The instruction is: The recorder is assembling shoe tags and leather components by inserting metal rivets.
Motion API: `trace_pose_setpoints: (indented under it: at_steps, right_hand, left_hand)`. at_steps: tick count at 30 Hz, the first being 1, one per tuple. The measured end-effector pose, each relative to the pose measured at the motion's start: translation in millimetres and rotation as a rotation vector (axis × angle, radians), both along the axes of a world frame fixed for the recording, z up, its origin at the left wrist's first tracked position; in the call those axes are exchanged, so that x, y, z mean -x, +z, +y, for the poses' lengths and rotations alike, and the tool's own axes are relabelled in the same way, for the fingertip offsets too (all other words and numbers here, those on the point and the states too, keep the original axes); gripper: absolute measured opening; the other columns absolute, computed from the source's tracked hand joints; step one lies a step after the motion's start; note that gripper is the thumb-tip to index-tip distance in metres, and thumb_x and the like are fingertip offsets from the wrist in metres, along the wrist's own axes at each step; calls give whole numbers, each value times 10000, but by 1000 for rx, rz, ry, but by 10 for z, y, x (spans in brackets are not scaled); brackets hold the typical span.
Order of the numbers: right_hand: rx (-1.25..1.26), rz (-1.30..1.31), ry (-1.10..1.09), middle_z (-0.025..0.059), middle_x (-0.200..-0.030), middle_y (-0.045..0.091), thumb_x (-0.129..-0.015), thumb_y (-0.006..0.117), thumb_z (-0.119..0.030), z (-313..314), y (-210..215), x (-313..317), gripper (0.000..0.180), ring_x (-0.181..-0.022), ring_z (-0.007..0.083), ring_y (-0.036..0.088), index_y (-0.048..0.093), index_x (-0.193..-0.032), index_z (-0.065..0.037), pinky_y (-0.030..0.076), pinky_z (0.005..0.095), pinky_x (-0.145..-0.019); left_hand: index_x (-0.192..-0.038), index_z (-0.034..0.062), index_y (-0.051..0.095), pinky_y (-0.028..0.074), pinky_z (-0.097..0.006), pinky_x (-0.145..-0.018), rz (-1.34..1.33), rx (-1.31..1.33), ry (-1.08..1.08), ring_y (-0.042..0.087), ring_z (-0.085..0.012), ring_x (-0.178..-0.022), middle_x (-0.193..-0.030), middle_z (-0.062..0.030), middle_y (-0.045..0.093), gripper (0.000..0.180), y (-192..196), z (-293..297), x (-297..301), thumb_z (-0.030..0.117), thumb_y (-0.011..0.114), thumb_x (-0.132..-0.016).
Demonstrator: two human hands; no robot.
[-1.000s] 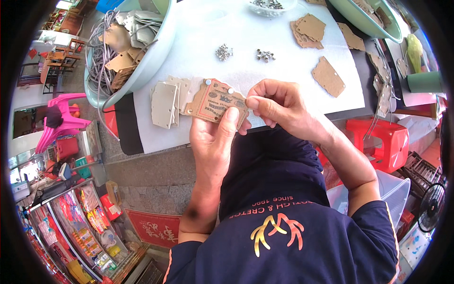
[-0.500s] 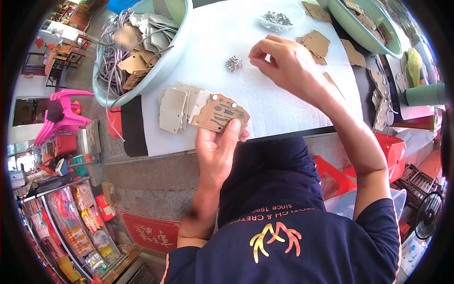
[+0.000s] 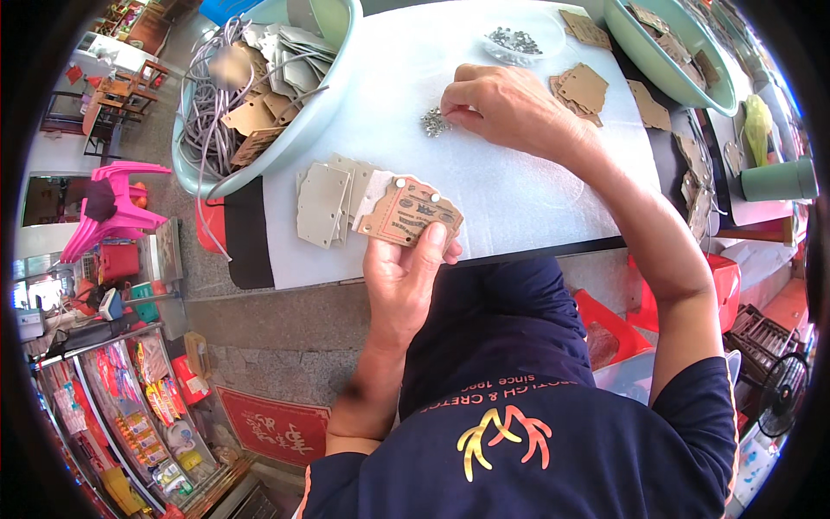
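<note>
My left hand (image 3: 402, 285) grips a brown printed cardboard tag (image 3: 402, 208) near the table's front edge, thumb on top. The tag has a scalloped edge, small holes and two round white studs along its top. Under its left side lies a pale sheet, beside a stack of grey cardboard tags (image 3: 323, 204) on the table. My right hand (image 3: 506, 108) is over the table, fingers bent and pinched together at the right side of a small heap of silvery metal fasteners (image 3: 434, 123). Whether a fastener is between those fingertips is hidden.
A green basin (image 3: 333, 86) of tags and grey cord stands at left. Behind sits a clear dish (image 3: 523, 54) of fasteners. Brown tags (image 3: 581, 90) lie right of my right hand; another basin (image 3: 670, 73) is at far right. A green cup (image 3: 778, 180) stands beyond the table.
My right hand has come down and slightly left to the fastener heap, its fingers now closer together. The left hand still holds the tag in nearly the same place.
</note>
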State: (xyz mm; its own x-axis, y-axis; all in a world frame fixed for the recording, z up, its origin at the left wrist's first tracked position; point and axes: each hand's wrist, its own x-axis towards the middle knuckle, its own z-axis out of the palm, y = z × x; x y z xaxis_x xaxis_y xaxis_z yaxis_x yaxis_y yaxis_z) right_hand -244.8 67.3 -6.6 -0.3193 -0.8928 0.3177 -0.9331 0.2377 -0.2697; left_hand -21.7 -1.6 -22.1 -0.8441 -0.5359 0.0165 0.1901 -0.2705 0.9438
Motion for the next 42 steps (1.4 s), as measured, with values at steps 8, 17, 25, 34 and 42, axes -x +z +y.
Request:
trace_pose_setpoints:
  at_steps: [8, 17, 25, 34, 42]
  right_hand:
    - [-35, -2, 27, 128, -822, 631, -834, 598, -149, -24, 12, -1, 126, -756, 303, 638, 640, -815, -32, 497, 413, -693]
    - [96, -353, 39, 98, -774, 642, -816, 623, -120, 254, 178, -279, 125, -700, 213, 626, 652, -863, -8, 498, 336, -658]
    - [64, -1091, -57, -19, -784, 606, -897, 620, -121, 468, 115, -759, 134, -719, 23, 527, 631, -925, 9, 441, 202, -627]
    - [269, -1237, -131, -27, -740, 582, -894, 615, -159, 539, 11, -1030, 168, -664, 20, 491, 637, -922, 5, 416, 206, -582]
    - [330, -1389, -77, -35, -714, 594, -893, 613, -225, 566, 36, -1068, 235, -630, 26, 478, 653, -938, 2, 405, 207, -567]
  left_hand:
    - [-1227, -12, 462, 489, -279, -646, 8, 5, -4, 579, -143, -729, -953, -96, 598, 302, -13, -4, -12, 38, 533, -938]
    - [-1287, -9, 426, 483, -278, -652, 40, -63, 12, 571, -142, -752, -983, -87, 585, 362, -1, -20, 11, 51, 533, -945]
    - [-1229, 20, 475, 435, -286, -650, 4, -66, 11, 557, -152, -745, -943, -71, 594, 290, 80, -5, 26, 97, 529, -955]
    - [-1239, 16, 494, 436, -271, -644, 52, -73, 40, 553, -132, -743, -976, -62, 603, 288, 164, 58, 49, 75, 517, -958]
    - [-1240, 16, 496, 437, -268, -640, 71, -87, 4, 539, -127, -735, -971, -62, 606, 291, 205, 97, 40, 78, 521, -957]
